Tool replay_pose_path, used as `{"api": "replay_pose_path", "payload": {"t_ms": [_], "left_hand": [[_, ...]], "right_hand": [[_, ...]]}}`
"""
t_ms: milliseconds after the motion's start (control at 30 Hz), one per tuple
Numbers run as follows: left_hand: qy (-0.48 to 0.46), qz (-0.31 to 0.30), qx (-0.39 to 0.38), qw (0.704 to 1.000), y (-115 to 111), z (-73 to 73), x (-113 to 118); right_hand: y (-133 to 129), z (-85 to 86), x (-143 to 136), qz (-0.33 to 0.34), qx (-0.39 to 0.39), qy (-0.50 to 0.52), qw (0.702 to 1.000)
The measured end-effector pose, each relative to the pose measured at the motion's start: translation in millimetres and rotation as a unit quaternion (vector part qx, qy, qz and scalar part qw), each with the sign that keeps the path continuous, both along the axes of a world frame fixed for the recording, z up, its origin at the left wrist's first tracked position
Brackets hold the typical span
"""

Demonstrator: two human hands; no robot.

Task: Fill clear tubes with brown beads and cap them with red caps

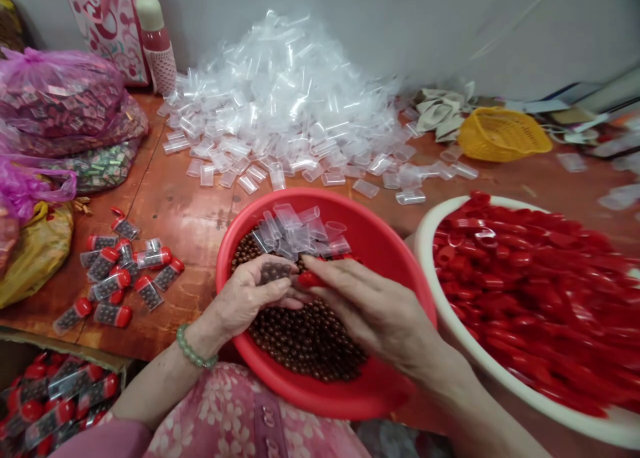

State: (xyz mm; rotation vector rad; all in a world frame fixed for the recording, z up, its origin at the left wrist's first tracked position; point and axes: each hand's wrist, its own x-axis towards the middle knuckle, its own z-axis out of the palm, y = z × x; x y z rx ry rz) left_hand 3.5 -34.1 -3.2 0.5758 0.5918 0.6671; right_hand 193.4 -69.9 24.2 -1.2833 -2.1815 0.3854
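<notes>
Scuffed, reddish wood (190,208) lies beneath a glossy heap of flattened clear tubes (295,105) at upper centre. Mid-frame, over the smooth red basin (400,258), the left hand (237,298) grasps a bead-filled tube (274,272), while the right hand (383,305) pinches a shiny red cap (311,279) beside it. Slackening left fingers or a crooked push could spill the slick, round beads; loose tubes (295,230) atop the brown beads (310,345) could slide if nudged.

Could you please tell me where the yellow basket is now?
In the head view, the yellow basket is at the table's back right, beside the pale cloth, beyond the white tub.
</notes>
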Motion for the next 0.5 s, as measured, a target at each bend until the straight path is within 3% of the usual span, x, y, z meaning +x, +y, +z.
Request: {"api": "replay_pose_path", "payload": {"t_ms": [100,200,500], "left_hand": [[0.01,-0.02,0.037,0.999,-1,0.2,-1],[0.031,-0.036,0.054,0.997,-1,1.4,-2],[0.07,-0.063,0.119,0.988,0,1.9,-1]], "right_hand": [[8,0.7,-8,-0.11,-0.067,0.197,0.972],[14,2.7,-21,-0.132,-0.106,0.29,0.942],[16,4.9,-26,-0.058,-0.052,0.183,0.98]]}}
